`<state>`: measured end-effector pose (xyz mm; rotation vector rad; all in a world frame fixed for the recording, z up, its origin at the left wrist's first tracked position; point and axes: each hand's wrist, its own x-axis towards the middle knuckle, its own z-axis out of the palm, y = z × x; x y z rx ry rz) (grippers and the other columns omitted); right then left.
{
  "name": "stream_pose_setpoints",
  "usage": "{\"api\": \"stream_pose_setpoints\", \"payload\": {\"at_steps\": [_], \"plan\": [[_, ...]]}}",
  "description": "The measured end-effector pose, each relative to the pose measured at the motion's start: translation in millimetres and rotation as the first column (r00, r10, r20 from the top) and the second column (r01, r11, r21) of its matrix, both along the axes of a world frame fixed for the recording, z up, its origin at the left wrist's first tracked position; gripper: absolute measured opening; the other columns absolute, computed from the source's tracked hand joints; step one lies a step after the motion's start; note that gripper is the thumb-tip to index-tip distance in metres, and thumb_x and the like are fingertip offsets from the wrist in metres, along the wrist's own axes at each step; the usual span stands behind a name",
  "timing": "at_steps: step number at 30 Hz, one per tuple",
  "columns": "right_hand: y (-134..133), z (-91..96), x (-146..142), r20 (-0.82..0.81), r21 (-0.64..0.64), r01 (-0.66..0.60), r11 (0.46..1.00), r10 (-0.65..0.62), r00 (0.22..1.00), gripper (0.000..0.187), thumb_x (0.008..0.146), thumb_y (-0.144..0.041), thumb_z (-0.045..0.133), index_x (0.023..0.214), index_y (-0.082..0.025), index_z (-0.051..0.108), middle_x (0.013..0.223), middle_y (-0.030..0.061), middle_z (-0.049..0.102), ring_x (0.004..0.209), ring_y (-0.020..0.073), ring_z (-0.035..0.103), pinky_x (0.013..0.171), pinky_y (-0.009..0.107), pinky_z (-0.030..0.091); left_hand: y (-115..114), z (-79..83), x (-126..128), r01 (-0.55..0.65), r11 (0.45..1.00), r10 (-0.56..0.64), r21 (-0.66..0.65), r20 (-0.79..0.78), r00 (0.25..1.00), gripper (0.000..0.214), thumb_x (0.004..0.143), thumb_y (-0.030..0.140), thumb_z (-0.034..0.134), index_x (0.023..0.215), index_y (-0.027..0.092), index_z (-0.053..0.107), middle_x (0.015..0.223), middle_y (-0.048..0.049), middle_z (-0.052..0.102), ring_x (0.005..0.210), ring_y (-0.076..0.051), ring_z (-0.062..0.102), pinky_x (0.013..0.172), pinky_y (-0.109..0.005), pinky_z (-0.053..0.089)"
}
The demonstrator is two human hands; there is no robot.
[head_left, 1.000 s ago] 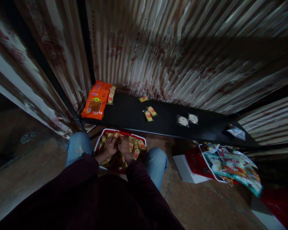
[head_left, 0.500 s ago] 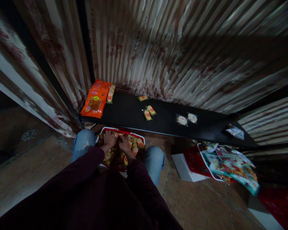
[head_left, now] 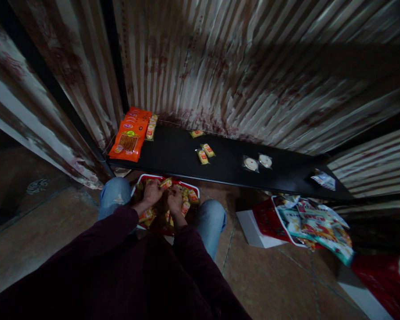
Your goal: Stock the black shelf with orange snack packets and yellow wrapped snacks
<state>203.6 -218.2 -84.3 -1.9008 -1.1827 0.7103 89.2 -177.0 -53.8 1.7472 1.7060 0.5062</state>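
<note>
Head view: both hands work in the red-rimmed tray [head_left: 137, 182], heaped with yellow packets, between the knees. The left hand [head_left: 152, 192] pinches one yellow packet [head_left: 166, 183] in closed fingers. The right hand [head_left: 175, 201] curls into the heap, its grip unclear. Beyond the fingers, the bench [head_left: 226, 168] carries three loose yellow packets [head_left: 202, 156] and two round white packets [head_left: 250, 164]. Half a second ago both hands lay flat in the heap.

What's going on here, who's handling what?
A person crouches at a low black shelf, both hands in a red tray of small yellow snack packets between the knees. The left hand appears to pinch one yellow packet; the right hand is down among the rest. Orange packets and a few loose snacks lie on the shelf.
</note>
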Motion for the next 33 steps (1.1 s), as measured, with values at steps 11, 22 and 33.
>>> {"api": "stream_pose_setpoints", "payload": {"at_steps": [11, 22, 33], "plan": [[-9.7, 31.5, -13.1, -0.263, 0.000, 0.020, 1.000, -0.019, 0.965, 0.044, 0.082, -0.022, 0.044, 0.124, -0.021, 0.056, 0.109, 0.0053, 0.069, 0.097, 0.0173, 0.064, 0.088, 0.031, 0.049, -20.5, -8.1, 3.5, -0.233, 0.957, 0.281, -0.174, 0.344, 0.896, 0.008, 0.078, 0.022, 0.057, 0.084, 0.018, 0.059, 0.087, -0.0056, 0.068, 0.085, -0.018, 0.064, 0.080, -0.031, 0.048], [-17.1, 51.1, -15.6, -0.459, 0.149, 0.073, 0.986, 0.004, 0.888, 0.046, 0.080, -0.020, 0.044, 0.125, -0.020, 0.055, 0.119, 0.0069, 0.064, 0.109, 0.0172, 0.060, 0.096, 0.035, 0.047, -32.1, 21.7, 15.5, -0.300, 0.921, 0.385, -0.247, 0.478, 0.790, 0.006, 0.079, 0.019, 0.051, 0.082, 0.019, 0.057, 0.084, -0.0039, 0.066, 0.080, -0.016, 0.062, 0.078, -0.030, 0.048], [-20.2, 55.9, -12.6, -0.524, 0.170, 0.119, 0.978, -0.013, 0.852, 0.041, 0.078, -0.027, 0.051, 0.118, -0.019, 0.057, 0.117, 0.0073, 0.065, 0.105, 0.0181, 0.061, 0.095, 0.036, 0.047, -33.5, 39.6, 17.8, -0.303, 0.928, 0.371, -0.214, 0.570, 0.733, 0.011, 0.076, 0.013, 0.051, 0.085, 0.019, 0.053, 0.094, -0.0036, 0.064, 0.089, -0.014, 0.061, 0.086, -0.029, 0.047]]}}
